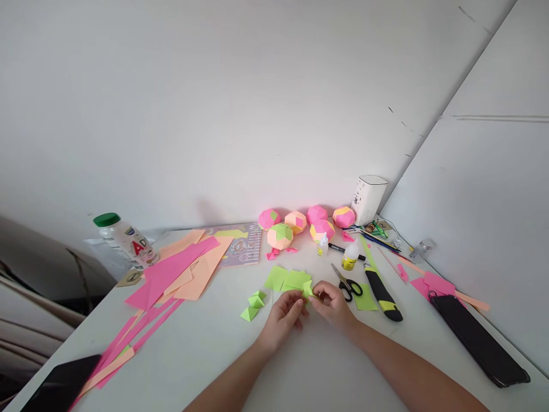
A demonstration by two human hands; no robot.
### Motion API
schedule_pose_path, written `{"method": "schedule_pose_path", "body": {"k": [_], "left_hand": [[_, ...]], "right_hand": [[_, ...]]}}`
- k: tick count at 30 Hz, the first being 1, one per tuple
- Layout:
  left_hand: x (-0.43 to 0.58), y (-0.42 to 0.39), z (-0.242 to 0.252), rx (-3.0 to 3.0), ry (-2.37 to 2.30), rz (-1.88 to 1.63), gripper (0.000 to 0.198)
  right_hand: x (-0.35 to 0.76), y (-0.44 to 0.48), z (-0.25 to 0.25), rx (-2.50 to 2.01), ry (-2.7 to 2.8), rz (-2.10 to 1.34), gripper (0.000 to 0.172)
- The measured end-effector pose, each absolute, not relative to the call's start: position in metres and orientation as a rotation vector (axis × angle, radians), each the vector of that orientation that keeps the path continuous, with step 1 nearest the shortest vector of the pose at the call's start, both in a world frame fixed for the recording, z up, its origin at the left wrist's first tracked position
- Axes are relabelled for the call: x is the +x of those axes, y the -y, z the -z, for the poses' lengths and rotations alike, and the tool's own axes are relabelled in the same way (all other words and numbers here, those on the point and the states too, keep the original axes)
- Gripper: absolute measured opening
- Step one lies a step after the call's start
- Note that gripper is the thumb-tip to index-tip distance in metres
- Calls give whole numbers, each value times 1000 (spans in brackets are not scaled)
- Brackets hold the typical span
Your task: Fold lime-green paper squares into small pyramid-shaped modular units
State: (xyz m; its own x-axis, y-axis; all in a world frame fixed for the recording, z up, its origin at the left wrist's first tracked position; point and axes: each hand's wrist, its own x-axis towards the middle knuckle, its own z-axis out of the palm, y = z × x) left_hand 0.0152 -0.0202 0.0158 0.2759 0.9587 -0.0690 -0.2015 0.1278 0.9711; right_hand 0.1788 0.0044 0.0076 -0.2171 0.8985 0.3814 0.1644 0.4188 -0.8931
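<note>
Green paper (307,288) part-folded btwn our hands; we'd say we're partway thru the green pcs.
Done, as far as we can see: folded green pieces (250,313) on the table (206,355), just left of our L hand (286,312), plus several paper balls (280,236) near the wall, which look complete. Left, we'd judge: flat green squares (277,277) just beyond our hands, w/ another green sheet (366,298) beside the scissors (346,284). Grip: L fingers pinched shut on the green paper's left side, R hand (331,304) pinching its right edge, thumb & fingertips close tog.; exact fold too small to tell.
</note>
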Motion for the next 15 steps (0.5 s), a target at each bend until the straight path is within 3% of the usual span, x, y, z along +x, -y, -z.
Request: {"method": "schedule_pose_path", "body": {"k": [3,7,11,15], "left_hand": [[14,21,-18,1205,-876,-953,34],[13,18,-13,1126,-931,-990,36],[14,14,-8,1009,-969,-1049,35],[14,15,-12,964,-981,-1047,33]], "right_hand": [[173,1,-11,-806,1886,-597,1],[171,2,-11,-739,2025,-432,14],[174,-1,-8,-762,1977,-504,20],[178,-5,-5,-783,1857,-746,14]]}}
